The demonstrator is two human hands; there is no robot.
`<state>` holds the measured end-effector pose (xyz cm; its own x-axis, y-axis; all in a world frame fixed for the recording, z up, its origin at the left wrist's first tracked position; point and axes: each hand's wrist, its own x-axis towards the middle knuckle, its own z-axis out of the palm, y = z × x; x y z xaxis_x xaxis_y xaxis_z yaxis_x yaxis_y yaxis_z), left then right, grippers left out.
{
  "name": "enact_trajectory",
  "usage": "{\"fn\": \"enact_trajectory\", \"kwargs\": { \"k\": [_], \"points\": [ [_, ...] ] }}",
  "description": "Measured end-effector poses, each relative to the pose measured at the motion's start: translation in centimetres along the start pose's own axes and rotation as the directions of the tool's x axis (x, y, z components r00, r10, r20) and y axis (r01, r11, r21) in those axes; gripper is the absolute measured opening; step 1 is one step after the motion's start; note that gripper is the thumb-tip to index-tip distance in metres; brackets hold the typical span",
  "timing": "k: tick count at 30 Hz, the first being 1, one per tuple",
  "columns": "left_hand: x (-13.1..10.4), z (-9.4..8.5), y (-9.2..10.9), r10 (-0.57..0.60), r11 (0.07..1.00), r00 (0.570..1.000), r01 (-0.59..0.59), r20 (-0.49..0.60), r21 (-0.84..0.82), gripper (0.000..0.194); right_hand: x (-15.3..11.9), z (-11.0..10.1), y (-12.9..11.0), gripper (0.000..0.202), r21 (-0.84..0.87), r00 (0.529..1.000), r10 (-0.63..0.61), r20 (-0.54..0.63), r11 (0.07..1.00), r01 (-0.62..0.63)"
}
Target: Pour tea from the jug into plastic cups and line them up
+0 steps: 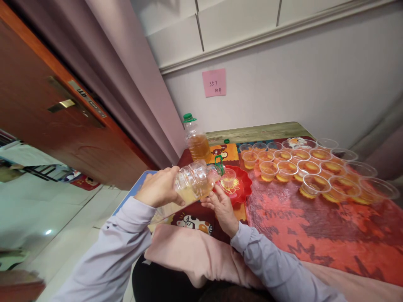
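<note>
My left hand (162, 186) is wrapped round a clear plastic bottle (192, 180) holding pale yellow liquid. The bottle is tipped almost level, its neck pointing right. A green handle ring (219, 164) hangs at its neck. Beneath the neck my right hand (222, 205) has its fingers stretched toward the bottle, the fingertips touching or very near it. Just beyond the mouth, a clear plastic cup (229, 178) stands on a red scalloped plate (244, 184). Whether liquid is flowing into that cup, I cannot tell.
Rows of clear cups (286, 170) with amber liquid fill the table's far right. A second bottle (198, 144) with a green cap stands behind the plate. A loose green cap (226, 141) lies near the wall. A wooden door (63, 100) is on the left.
</note>
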<state>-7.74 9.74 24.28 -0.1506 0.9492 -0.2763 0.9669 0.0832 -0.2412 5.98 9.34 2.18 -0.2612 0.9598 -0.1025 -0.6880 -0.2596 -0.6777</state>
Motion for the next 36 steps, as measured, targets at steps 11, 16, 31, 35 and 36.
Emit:
{"fn": "enact_trajectory", "kwargs": {
  "k": [11,16,31,35,36],
  "points": [
    [0.03,0.16,-0.11,-0.008,1.000,1.000,0.008,-0.002,0.010,0.085,0.00,0.00,-0.02,0.082,-0.003,1.000,0.004,0.005,1.000,-0.004],
    [0.02,0.15,-0.10,-0.005,1.000,1.000,0.005,0.002,0.010,0.087,0.01,0.02,-0.05,0.079,-0.009,1.000,0.006,0.021,1.000,-0.005],
    [-0.10,-0.03,-0.07,0.004,1.000,1.000,-0.004,0.013,0.005,0.083,-0.18,0.04,-0.40,0.074,-0.031,0.999,0.002,0.038,1.000,-0.001],
    [0.00,-0.02,-0.11,0.007,1.000,1.000,-0.007,0.010,-0.001,0.084,-0.14,0.05,-0.38,0.074,-0.030,0.999,0.000,0.035,1.000,0.001],
    [0.03,-0.03,-0.12,0.008,1.000,1.000,-0.008,0.009,-0.001,0.085,-0.14,0.06,-0.39,0.074,-0.029,0.999,0.000,0.034,1.000,0.001]
  ]
}}
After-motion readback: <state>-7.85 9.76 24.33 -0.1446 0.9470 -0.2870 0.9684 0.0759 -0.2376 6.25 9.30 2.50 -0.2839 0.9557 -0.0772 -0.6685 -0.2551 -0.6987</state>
